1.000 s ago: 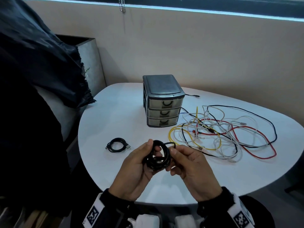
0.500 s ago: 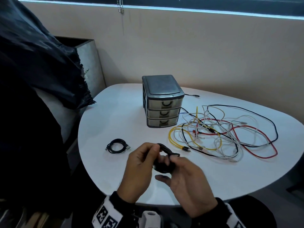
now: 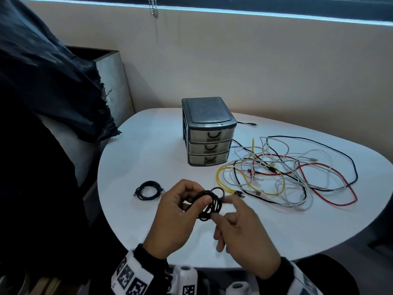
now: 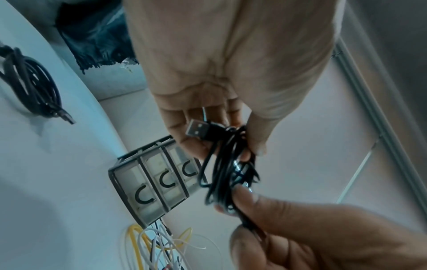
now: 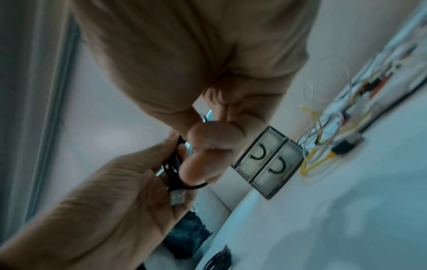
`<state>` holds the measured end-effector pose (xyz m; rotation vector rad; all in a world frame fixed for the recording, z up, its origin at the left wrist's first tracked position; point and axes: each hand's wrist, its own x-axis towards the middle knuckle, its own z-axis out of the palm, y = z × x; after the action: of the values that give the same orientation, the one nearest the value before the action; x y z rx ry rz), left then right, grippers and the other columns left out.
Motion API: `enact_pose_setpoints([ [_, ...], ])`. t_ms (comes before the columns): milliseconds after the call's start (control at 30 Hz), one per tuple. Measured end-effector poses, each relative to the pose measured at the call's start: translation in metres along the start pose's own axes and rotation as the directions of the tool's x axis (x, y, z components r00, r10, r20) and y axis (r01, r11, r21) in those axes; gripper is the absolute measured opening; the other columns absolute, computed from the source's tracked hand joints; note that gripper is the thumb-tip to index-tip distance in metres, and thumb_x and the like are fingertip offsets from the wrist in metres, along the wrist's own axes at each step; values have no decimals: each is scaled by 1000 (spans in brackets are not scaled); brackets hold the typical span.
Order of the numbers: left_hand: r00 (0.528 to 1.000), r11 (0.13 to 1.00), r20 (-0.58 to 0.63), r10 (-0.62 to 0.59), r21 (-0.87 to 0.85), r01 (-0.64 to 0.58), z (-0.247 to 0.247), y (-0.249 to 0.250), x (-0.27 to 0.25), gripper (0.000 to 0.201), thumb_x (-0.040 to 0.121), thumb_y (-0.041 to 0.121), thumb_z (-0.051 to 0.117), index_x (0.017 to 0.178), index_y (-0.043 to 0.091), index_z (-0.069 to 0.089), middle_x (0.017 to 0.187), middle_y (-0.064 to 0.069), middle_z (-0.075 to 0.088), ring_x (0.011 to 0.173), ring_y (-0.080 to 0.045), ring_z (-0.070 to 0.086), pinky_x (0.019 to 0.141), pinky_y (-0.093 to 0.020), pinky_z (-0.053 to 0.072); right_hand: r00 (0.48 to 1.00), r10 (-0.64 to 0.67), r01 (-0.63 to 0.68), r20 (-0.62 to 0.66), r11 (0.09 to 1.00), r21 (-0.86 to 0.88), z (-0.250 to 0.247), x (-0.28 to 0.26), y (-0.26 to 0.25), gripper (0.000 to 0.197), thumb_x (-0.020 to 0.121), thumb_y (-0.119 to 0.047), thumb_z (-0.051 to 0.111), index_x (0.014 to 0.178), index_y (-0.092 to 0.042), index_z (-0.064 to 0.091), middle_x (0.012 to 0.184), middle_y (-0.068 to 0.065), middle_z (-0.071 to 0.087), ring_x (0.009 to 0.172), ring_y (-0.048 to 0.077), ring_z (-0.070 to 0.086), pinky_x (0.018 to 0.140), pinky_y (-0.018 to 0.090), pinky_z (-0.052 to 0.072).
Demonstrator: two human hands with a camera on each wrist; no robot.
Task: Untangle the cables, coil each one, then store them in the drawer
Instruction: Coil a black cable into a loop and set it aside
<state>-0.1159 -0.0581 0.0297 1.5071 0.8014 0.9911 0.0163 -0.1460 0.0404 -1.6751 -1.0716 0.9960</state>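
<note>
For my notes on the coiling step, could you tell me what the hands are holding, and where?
Both hold the coiled black cable: the left hand grips one side of the bundle near its USB plug, the right hand pinches the opposite side.

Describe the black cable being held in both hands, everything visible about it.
The black cable is thin, round and smooth-jacketed, wound into a small loose coil of several loops. A silver USB-A plug on a black housing sticks out from the coil near the left hand's fingers. The left hand grips one side of the bundle; the right hand pinches the other side. It is held above the white table, touching only the hands.
</note>
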Motion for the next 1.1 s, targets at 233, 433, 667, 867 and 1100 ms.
enact_pose_setpoints([
  [233, 980, 994, -193, -47, -108, 27, -14, -2, 8, 11, 90, 6, 67, 98, 13, 70, 83, 1, 75, 76, -11, 67, 70, -23, 54, 993, -99, 105, 65, 990, -89, -9, -14, -6, 20, 95, -29, 60, 110, -38, 51, 67, 2, 68, 54, 11, 61, 59, 26, 51],
  [433, 996, 986, -64, -58, -161, 47, -4, 4, 0, 10, 86, 5, 69, 94, 11, 69, 87, -6, 76, 79, -16, 70, 69, -23, 54, 997, -65, 51, 48, 968, 244, 4, 2, -6, 49, 78, -39, 70, 123, -35, 51, 102, -2, 74, 91, 18, 72, 72, 32, 57],
  [667, 980, 975, -87, -177, -150, 163, -10, -3, -7, 10, 90, 4, 68, 97, 12, 69, 86, -12, 74, 58, -21, 69, 50, -22, 52, 979, -197, 202, -45, 952, 231, 13, -2, 6, 37, 91, 2, 61, 105, -32, 54, 91, 10, 72, 68, 26, 68, 51, 33, 51],
  [867, 946, 942, -53, -321, -120, 313, -17, -21, -13, 18, 90, 10, 71, 104, 20, 69, 95, -13, 73, 70, -26, 73, 60, -34, 60, 987, -160, 154, 22, 974, 168, 25, 9, 17, 44, 86, 2, 66, 103, -38, 62, 87, 6, 72, 73, 25, 70, 55, 33, 55],
  [1100, 899, 837, 3, -437, -365, 408, -30, -39, -13, 56, 70, 19, 79, 124, 19, 64, 102, -16, 74, 89, -31, 69, 82, -42, 54, 988, -128, 109, 84, 974, 201, 44, 23, 15, 25, 91, 1, 62, 106, -19, 59, 87, 9, 74, 75, 27, 72, 58, 34, 56],
])
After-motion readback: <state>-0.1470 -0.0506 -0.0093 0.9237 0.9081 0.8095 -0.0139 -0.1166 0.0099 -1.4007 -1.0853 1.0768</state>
